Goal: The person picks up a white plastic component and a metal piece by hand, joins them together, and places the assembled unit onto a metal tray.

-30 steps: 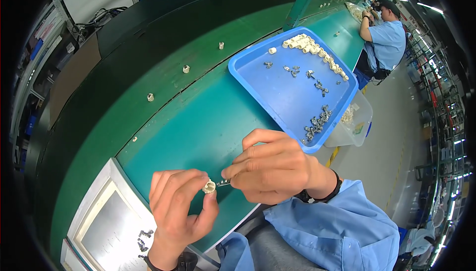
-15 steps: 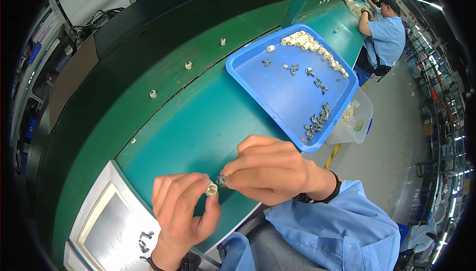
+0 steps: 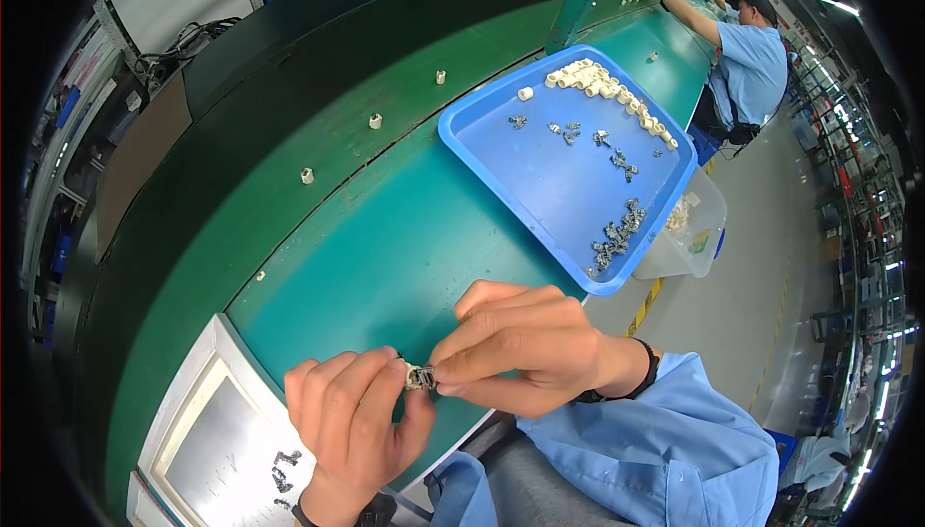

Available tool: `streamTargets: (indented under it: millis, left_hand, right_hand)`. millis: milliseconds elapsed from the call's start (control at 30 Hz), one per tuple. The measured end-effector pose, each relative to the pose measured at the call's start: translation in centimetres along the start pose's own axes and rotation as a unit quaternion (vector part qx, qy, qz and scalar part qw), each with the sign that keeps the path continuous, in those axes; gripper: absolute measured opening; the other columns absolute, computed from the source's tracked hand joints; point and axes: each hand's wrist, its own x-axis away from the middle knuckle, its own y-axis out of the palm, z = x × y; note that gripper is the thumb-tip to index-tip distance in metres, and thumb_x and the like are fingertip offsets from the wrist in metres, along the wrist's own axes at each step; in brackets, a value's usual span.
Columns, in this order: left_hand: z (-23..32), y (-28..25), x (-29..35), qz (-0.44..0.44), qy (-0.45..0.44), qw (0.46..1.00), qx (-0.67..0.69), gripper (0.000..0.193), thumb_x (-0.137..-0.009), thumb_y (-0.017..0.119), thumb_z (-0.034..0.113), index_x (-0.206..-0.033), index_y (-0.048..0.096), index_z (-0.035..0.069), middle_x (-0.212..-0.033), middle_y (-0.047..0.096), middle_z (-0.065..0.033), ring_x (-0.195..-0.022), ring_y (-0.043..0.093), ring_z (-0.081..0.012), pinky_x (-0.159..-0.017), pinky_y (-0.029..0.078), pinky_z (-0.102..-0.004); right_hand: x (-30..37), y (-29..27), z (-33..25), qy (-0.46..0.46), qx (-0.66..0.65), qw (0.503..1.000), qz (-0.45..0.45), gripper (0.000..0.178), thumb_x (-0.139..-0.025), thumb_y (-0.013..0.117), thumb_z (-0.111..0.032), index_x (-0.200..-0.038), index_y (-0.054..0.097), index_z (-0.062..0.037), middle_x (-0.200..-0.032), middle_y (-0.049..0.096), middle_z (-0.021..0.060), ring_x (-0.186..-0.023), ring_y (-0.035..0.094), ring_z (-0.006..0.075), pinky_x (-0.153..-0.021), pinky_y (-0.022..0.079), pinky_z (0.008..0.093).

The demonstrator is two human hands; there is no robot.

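My left hand [image 3: 352, 421] pinches a small cream-coloured cylindrical socket [image 3: 411, 378] between thumb and fingertips, its opening turned toward the right. A small metal clip [image 3: 425, 377] sits at that opening, and my right hand [image 3: 525, 349] grips its outer end. The two parts touch; how deep the clip goes inside is hidden by my fingers. Both hands are above the green worktable's near edge. Beyond my right hand lies a blue tray [image 3: 515, 201], with cream sockets [image 3: 588, 77] massed along its far side and metal clips [image 3: 617, 235] piled in its near corner.
A white-framed panel [image 3: 183, 411] with several metal clips on it stands beside my left hand. Along the left runs a green conveyor [image 3: 260, 132] carrying spaced cream pieces [image 3: 375, 120]. A clear bin [image 3: 689, 238] stands right of the tray. A co-worker [image 3: 752, 65] sits farther along.
My right hand has brought the metal clip against the socket's opening; they were apart before. Pieces on the conveyor have shifted away and right. The co-worker's arm now reaches out over the conveyor.
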Motion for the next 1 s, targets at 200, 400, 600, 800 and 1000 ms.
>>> streamTargets:
  millis: [200, 400, 600, 800, 1000]
  left_hand:
    - [0.21, 0.03, 0.04, 0.000, 0.008, 1.000, -0.026, 0.045, -0.076, 0.074, 0.001, -0.119, 0.061, 0.005, -0.108, 0.069, -0.0132, -0.084, 0.065, -0.0296, -0.076, 0.044, -0.0431]
    - [0.28, 0.03, 0.00, -0.002, 0.007, 0.999, -0.032, 0.046, -0.075, 0.074, 0.001, -0.119, 0.060, 0.005, -0.107, 0.069, -0.0123, -0.084, 0.065, -0.0291, -0.076, 0.043, -0.0432]
    - [0.35, 0.18, -0.06, 0.020, 0.019, 0.998, -0.050, 0.036, -0.078, 0.081, 0.011, -0.110, 0.067, 0.005, -0.103, 0.071, -0.0080, -0.081, 0.066, -0.0233, -0.073, 0.042, -0.0377]
    - [0.16, 0.57, -0.03, 0.021, 0.023, 0.999, -0.039, 0.035, -0.078, 0.080, 0.010, -0.109, 0.067, 0.004, -0.102, 0.071, -0.0083, -0.081, 0.065, -0.0237, -0.072, 0.042, -0.0372]
    - [-0.05, 0.87, -0.31, 0.017, 0.007, 1.000, -0.007, 0.033, -0.077, 0.081, 0.009, -0.107, 0.067, 0.003, -0.100, 0.071, -0.0089, -0.080, 0.066, -0.0243, -0.071, 0.042, -0.0371]
  right_hand:
    - [0.12, 0.13, -0.09, -0.017, 0.024, 1.000, 0.005, 0.020, -0.080, 0.084, 0.006, -0.097, 0.074, 0.0048, -0.088, 0.076, 0.0160, -0.065, 0.067, 0.0205, -0.064, 0.050, 0.0333]
    - [0.14, 0.15, -0.14, -0.019, 0.017, 1.000, 0.014, 0.019, -0.080, 0.084, 0.006, -0.096, 0.074, 0.0052, -0.087, 0.076, 0.0163, -0.064, 0.067, 0.0209, -0.063, 0.050, 0.0332]
    - [0.12, 0.12, -0.22, -0.031, 0.043, 0.999, 0.004, 0.018, -0.080, 0.084, 0.005, -0.095, 0.074, 0.0054, -0.086, 0.075, 0.0158, -0.063, 0.066, 0.0212, -0.063, 0.050, 0.0332]
    - [0.17, 0.22, 0.08, -0.022, 0.052, 0.998, -0.015, 0.018, -0.080, 0.084, 0.003, -0.096, 0.075, 0.0042, -0.086, 0.075, 0.0138, -0.063, 0.065, 0.0206, -0.064, 0.050, 0.0333]
    - [0.78, 0.28, 0.41, 0.008, 0.015, 1.000, 0.007, 0.018, -0.081, 0.084, 0.001, -0.098, 0.075, 0.0028, -0.086, 0.075, 0.0130, -0.065, 0.065, 0.0211, -0.064, 0.050, 0.0337]
